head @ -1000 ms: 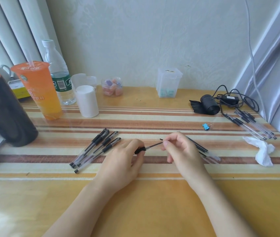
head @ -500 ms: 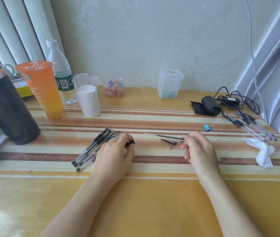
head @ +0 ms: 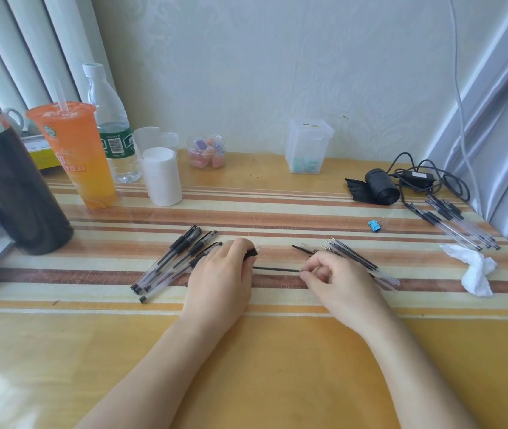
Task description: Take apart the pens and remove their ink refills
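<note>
A small blue binder clip (head: 374,226) on the striped yellow tablecloth (head: 277,366) makes a handy marker. Nearer the person and left of that clip, the right hand (head: 336,280) pinches one end of a thin black ink refill (head: 274,269) between thumb and forefinger, with the other fingers curled in. The refill lies low and level, running leftward from the pinch to the left hand (head: 218,274), well left of the clip. That hand's fingers are curled round a black-gripped pen piece (head: 250,253), whose end pokes out past the knuckles. Whether the refill sits inside that piece I cannot tell. Just nearer than the clip, beyond the right hand, lies a loose pile of black refills and clear barrels (head: 355,260). Far left of the clip, by the left hand's fingers, is a fan of clear-barrelled whole pens (head: 172,264). Right of the clip lie more clear pens (head: 460,224) and, nearer, a crumpled white tissue (head: 475,270).
</note>
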